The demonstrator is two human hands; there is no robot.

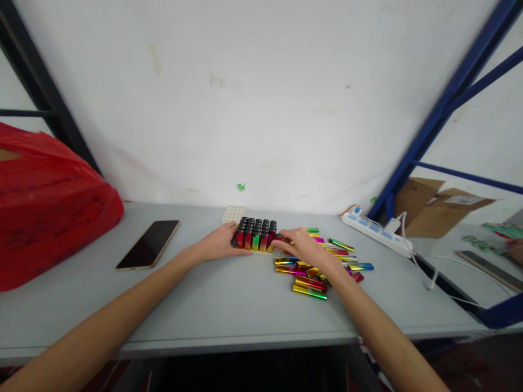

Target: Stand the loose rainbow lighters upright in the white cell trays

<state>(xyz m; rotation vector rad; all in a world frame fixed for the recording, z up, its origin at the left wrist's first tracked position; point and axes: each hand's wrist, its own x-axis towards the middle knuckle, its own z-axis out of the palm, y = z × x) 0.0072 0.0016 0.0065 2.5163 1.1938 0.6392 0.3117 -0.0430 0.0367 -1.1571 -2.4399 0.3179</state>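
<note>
A tight block of upright, black-topped pieces with shiny red, green and gold bodies (256,235) stands in rows between my hands; what kind they are I cannot tell for sure. My left hand (223,242) wraps the block's left side, thumb along its front bottom edge. At the right side, my right hand (300,244) has its fingers bent around a black-topped red piece (278,237) against the block. Under and beside my right forearm lies a loose pile of shiny coloured sticks (310,284), partly hidden by the arm.
A white knobbly pad (232,214) lies behind the block. At left are a phone (149,244) and a red plastic bag (53,204). A white power strip (378,233) with cables sits at right, near a blue frame (425,139) and cardboard boxes (441,209). Another person's hand (515,249) shows far right.
</note>
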